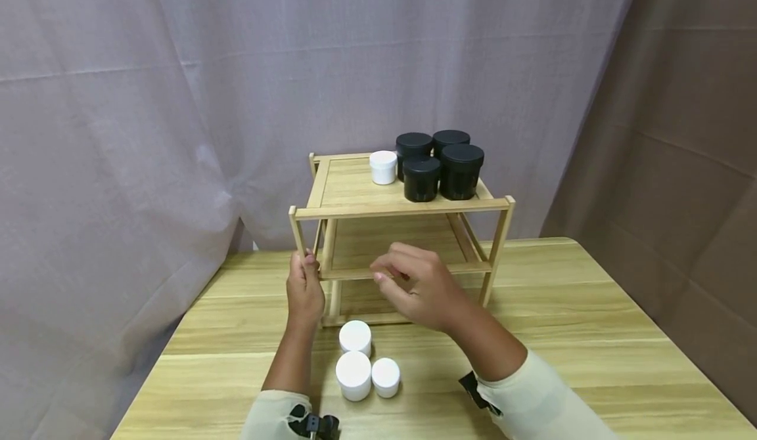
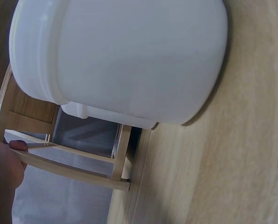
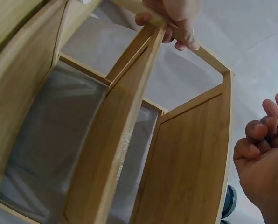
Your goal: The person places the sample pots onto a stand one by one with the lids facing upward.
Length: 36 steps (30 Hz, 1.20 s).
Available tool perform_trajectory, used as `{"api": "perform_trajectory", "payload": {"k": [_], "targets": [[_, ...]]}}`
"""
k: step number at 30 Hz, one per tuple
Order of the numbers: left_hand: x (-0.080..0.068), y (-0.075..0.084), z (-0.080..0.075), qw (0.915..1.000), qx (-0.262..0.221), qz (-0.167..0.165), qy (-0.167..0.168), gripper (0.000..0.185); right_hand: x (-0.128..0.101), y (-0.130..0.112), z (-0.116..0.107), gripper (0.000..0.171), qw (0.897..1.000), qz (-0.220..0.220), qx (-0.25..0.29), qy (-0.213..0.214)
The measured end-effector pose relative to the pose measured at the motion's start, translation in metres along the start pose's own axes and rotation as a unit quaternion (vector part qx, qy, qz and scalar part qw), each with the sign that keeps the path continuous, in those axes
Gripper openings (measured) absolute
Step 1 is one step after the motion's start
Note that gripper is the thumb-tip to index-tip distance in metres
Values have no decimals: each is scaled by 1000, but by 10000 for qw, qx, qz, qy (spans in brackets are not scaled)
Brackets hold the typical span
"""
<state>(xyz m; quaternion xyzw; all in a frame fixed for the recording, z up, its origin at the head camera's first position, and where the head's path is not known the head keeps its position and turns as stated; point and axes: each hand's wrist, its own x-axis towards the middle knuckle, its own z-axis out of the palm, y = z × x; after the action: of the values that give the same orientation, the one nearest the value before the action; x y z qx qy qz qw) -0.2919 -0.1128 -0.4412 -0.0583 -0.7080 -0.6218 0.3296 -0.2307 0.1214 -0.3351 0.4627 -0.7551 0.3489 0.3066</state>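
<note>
Wooden rack (image 1: 349,187) bears four black jars (image 1: 461,174), one white jar (image 1: 383,169).

The three-level wooden rack (image 1: 402,211) stands upright on the desk (image 1: 591,361). Four black jars (image 1: 461,176) and one white jar (image 1: 383,168), all lidded, stand on its top shelf (image 1: 347,182); three white jars (image 1: 354,375) stand close together before it.

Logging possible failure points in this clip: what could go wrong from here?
1. The left grip holds the three-tier wooden rack by its front left post; a pull there could shift it and unsettle the jars on top.
2. The rightmost front black jar stands near the top tier's front right corner, so a bump might tip it off.
3. Three white lidded jars stand close beside the left forearm; a sweep of that arm might topple them.
</note>
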Motion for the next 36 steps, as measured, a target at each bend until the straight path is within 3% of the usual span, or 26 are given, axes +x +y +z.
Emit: {"api": "perform_trajectory", "payload": {"k": [5, 9, 14, 24, 29, 36], "targets": [[1, 1, 1, 10000, 26, -24, -4, 35, -19, -1, 3, 13, 9969, 635, 337, -326], [0, 1, 1, 9999, 98, -49, -44, 40, -32, 0, 11, 14, 9929, 941, 642, -336], [0, 2, -1, 9998, 155, -91, -68, 38, -40, 0, 18, 15, 9878, 1223, 858, -444], [1, 2, 0, 9999, 129, 76, -36, 52, -47, 2, 21, 13, 9771, 1594, 1016, -979], [2, 1, 0, 9998, 148, 87, -60, 58, -49, 7, 19, 10, 9705, 1705, 943, -1418], [1, 0, 0, 10000, 78, 18, -53, 46, -55, 12, 17, 14, 9504, 1999, 910, -2202]]}}
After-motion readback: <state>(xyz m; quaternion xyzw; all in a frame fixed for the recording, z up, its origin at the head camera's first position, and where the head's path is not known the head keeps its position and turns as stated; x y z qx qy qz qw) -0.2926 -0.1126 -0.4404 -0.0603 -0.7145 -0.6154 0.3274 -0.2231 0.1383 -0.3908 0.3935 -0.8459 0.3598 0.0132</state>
